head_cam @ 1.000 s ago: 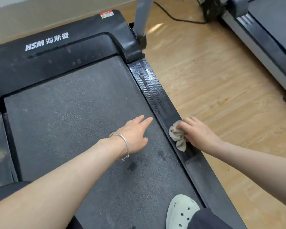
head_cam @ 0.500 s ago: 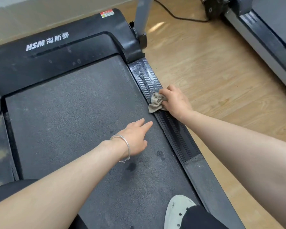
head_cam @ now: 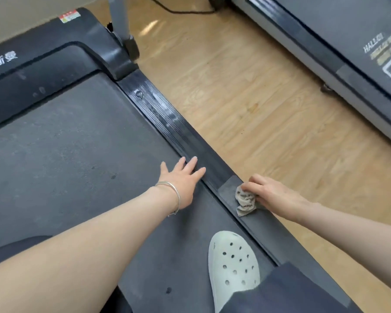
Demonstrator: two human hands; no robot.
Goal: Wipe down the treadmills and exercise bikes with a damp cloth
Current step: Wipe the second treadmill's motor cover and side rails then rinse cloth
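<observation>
A black treadmill fills the left of the head view, with a dusty grey belt [head_cam: 72, 154] and a ribbed black side rail [head_cam: 165, 118] along its right edge. My right hand [head_cam: 273, 195] grips a crumpled grey cloth [head_cam: 245, 201] and presses it on the rail, near my foot. Wet streaks shine on the rail farther up. My left hand [head_cam: 181, 177], with a thin silver bangle at the wrist, lies flat with straight fingers on the belt, its fingertips touching the rail's inner edge.
My white perforated clog [head_cam: 233, 265] stands on the belt at the lower right. A second treadmill [head_cam: 339, 50] runs along the upper right, with wood floor [head_cam: 246, 93] between. A grey upright post [head_cam: 120, 16] rises from the motor cover [head_cam: 54, 55]; a black cable [head_cam: 181, 11] lies behind.
My right hand has pulled the cloth back down the rail from near the motor cover towards my foot. The view has shifted right. My left hand stays flat on the belt.
</observation>
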